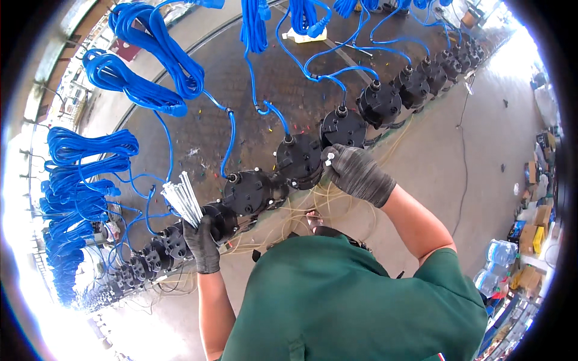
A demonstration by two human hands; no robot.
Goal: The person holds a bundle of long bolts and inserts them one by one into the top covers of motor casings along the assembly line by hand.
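White cable ties [182, 198], a whole bundle of them, stand up out of the left hand [203, 243], whose gloved grip is closed around their lower ends; the tips fan upward and to the left of the fist. Just right of that grip sits a black pump [251, 191], one of a long curved row of black pumps lying on the dark floor mat [198, 129], each with a blue cable [230, 141] rising from its top. The right hand [356, 172], also in a grey glove, is further right along the row, its grip pinched shut on a single white tie [330, 159] and resting against the pump [299, 160] beside it. Beyond both grips, coiled blue cable bundles [153, 51] lie on the mat. Thin yellowish tubing [301, 210] trails on the concrete floor [433, 162] below the right grip.
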